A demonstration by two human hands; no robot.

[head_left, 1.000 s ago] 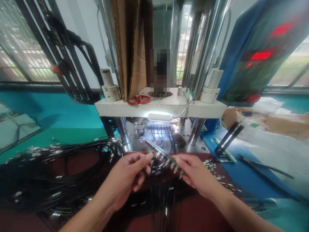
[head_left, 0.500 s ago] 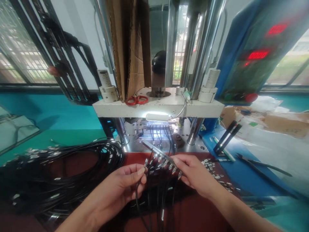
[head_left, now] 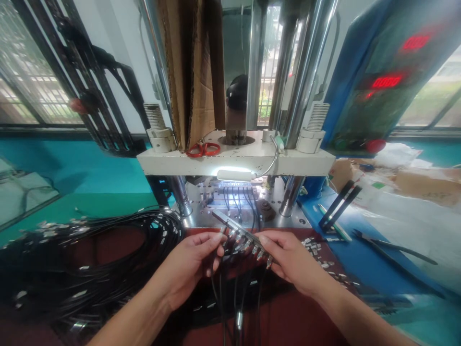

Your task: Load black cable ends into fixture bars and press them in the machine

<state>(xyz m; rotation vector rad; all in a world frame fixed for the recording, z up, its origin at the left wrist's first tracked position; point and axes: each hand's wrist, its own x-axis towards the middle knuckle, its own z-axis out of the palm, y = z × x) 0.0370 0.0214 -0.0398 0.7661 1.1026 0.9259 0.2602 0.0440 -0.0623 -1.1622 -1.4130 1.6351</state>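
Note:
My right hand (head_left: 283, 252) is closed on the near right end of a long metal bar fixture (head_left: 234, 227), which tilts up toward the left. Several small metal cable connectors (head_left: 247, 244) sit in a row along its lower edge, their black cables hanging down. Between thumb and fingers, my left hand (head_left: 201, 254) pinches a black cable (head_left: 215, 286) near its metal connector end, close against the bar's left part. Behind the bar, more black cables lead into a lit metal die block (head_left: 236, 186) on the press bed.
A large coil of black cables (head_left: 108, 259) lies at left. The white press plate (head_left: 236, 163) carries red-handled scissors (head_left: 203, 149) and a lamp. Loose metal connectors (head_left: 313, 246) lie right of my right hand, with pliers (head_left: 392, 245) farther right. A blue control box (head_left: 382, 77) stands upper right.
My left hand has moved up and slightly right, bringing the cable's connector end against the bar. My right hand keeps the bar in nearly the same place.

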